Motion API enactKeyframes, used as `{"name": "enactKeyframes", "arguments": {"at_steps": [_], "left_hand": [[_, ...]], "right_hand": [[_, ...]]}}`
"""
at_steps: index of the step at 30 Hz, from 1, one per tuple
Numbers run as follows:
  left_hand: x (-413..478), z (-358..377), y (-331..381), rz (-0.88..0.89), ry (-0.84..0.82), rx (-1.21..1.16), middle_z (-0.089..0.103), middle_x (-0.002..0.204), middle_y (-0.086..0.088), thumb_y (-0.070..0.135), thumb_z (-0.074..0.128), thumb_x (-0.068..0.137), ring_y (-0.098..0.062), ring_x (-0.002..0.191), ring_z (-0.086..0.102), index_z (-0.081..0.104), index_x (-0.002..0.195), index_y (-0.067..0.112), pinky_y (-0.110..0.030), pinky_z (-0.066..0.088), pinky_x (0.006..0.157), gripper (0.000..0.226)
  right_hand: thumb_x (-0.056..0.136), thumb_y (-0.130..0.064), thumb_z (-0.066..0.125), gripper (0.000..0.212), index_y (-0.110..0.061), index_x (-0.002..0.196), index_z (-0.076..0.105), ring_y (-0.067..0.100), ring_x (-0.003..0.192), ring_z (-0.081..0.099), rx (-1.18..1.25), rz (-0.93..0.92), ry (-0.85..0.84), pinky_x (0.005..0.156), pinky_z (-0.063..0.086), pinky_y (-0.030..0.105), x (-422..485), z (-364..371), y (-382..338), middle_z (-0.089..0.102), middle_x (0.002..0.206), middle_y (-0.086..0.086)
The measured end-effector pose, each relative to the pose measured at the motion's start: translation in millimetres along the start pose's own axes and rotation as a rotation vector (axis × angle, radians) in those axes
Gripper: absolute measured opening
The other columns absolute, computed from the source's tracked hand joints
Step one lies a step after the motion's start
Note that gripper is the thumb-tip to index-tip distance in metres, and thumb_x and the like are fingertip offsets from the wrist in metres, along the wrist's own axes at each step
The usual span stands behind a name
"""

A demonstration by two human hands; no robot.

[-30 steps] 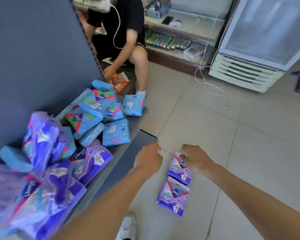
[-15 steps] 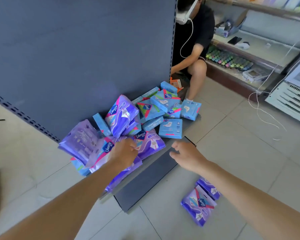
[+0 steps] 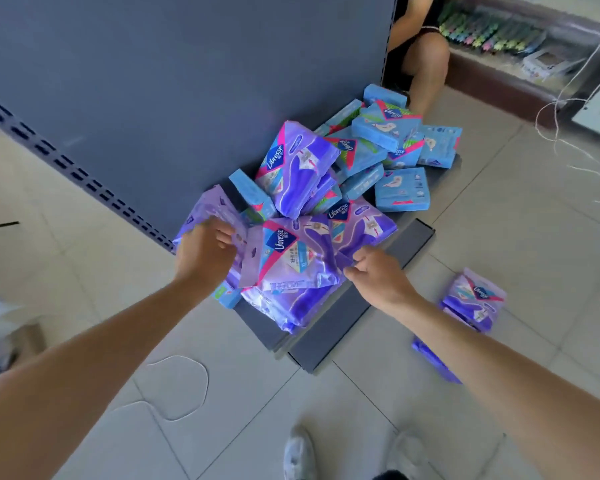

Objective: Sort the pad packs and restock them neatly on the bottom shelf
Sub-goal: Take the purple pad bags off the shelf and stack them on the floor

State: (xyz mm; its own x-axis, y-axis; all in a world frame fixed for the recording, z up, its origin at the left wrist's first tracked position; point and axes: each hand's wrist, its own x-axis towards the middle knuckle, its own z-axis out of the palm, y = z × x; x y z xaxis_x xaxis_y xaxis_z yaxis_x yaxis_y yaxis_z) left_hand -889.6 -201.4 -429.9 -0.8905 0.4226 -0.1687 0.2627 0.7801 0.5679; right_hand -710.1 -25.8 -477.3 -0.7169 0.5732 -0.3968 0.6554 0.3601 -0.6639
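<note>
Purple Libresse pack (image 3: pixel 291 258) at frame centre, on top of the pile at the near end of the bottom shelf (image 3: pixel 357 306). Left hand (image 3: pixel 205 254) fingers clamped on its hang-tab edge; right hand (image 3: pixel 378 275) fingers pinched on its right corner, though the exact grip is partly hidden. Behind it, purple packs and blue packs (image 3: pixel 402 188) lie jumbled, mixed. Sorted purple packs (image 3: pixel 471 299) on the floor, right of frame. Sorting looks barely begun: most of the pile is unsorted and nothing is neatly restocked yet.
</note>
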Motion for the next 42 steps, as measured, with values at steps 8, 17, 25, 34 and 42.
{"name": "enactKeyframes", "arguments": {"at_steps": [8,17,25,34,42], "left_hand": [[39,-14,-23,-0.101,0.174,0.288,0.038,0.131,-0.022,0.019,0.075,0.077,-0.038,0.124,0.035,0.046,0.127,0.005,-0.043,0.034,0.1,0.06],[54,13,-49,-0.354,0.087,0.075,0.058,0.111,-0.025,0.024,0.078,0.075,-0.04,0.104,0.055,0.051,0.1,0.0,-0.042,0.045,0.078,0.044],[40,-10,-55,-0.26,0.27,-0.271,0.056,0.077,-0.008,0.024,0.084,0.063,-0.025,0.07,0.05,0.064,0.083,0.007,-0.032,0.04,0.063,0.033],[36,-47,-43,-0.305,0.195,-0.697,0.063,0.071,0.001,0.019,0.074,0.078,-0.015,0.059,0.06,0.06,0.071,0.018,-0.031,0.051,0.068,0.016],[47,-27,-24,-0.451,-0.276,-0.927,0.066,0.061,-0.002,0.021,0.051,0.094,-0.012,0.044,0.062,0.056,0.082,0.015,-0.02,0.05,0.043,0.014]], "right_hand": [[0.078,-0.035,0.075,0.054,-0.006,0.115,0.05,0.028,0.105,0.054,0.104,-0.012,0.116,0.079,0.04,0.027,22,41,-11,0.057,0.107,0.011],[0.069,-0.041,0.081,0.097,-0.012,0.146,0.028,0.034,0.136,0.033,-0.687,-0.427,0.023,0.109,0.035,0.042,30,75,-10,0.03,0.147,0.018],[0.045,-0.01,0.085,0.056,-0.006,0.098,0.067,0.023,0.056,0.061,-0.883,-0.552,0.28,0.038,0.044,0.026,41,76,-18,0.062,0.072,0.009],[0.086,-0.017,0.061,0.018,-0.002,0.096,0.061,0.034,0.049,0.061,-0.369,-0.624,0.559,0.043,0.032,0.024,10,32,-52,0.064,0.062,0.011],[0.09,-0.011,0.048,0.036,-0.012,0.126,0.049,0.031,0.11,0.06,-0.099,-0.788,0.351,0.084,0.053,0.039,-25,31,-53,0.057,0.128,0.008]]}}
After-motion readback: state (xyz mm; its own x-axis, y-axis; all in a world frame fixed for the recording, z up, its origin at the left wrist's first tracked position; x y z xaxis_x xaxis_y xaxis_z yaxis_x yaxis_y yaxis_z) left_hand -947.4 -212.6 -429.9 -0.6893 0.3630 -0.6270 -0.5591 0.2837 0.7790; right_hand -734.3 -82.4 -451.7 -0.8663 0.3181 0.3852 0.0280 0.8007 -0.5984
